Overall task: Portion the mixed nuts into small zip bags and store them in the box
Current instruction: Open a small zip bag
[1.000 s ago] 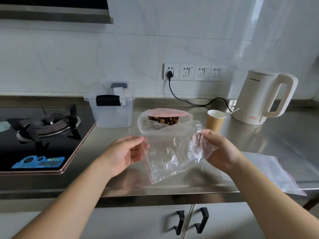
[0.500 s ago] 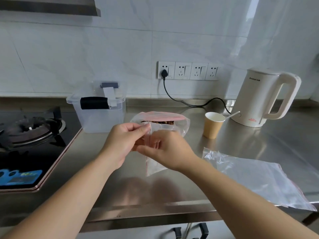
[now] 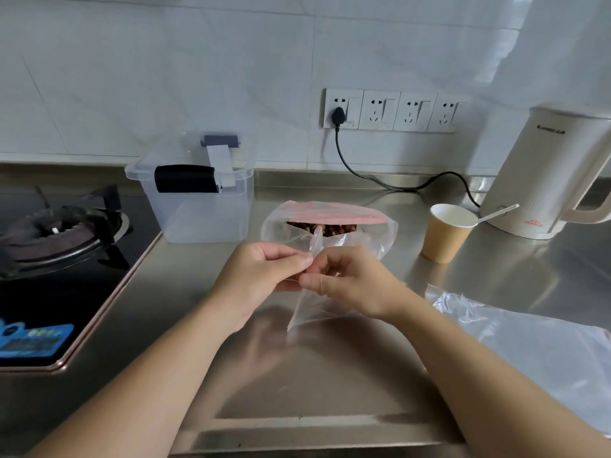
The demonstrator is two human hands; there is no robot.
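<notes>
holding: left hand (image 3: 264,271) and right hand (image 3: 353,285) pinch the top edge of a small zip bag (image 3: 314,309), fingertips together over the counter (image 3: 330,391).
change: a second ago the hands were apart, stretching the bag wide; now they meet at its mouth.
meaning: likely prising the seal open, so filling has not started.
nuts: in the large bag (image 3: 330,223) just behind the hands.
box: clear box (image 3: 198,200) back left, beside the stove (image 3: 59,246).
</notes>
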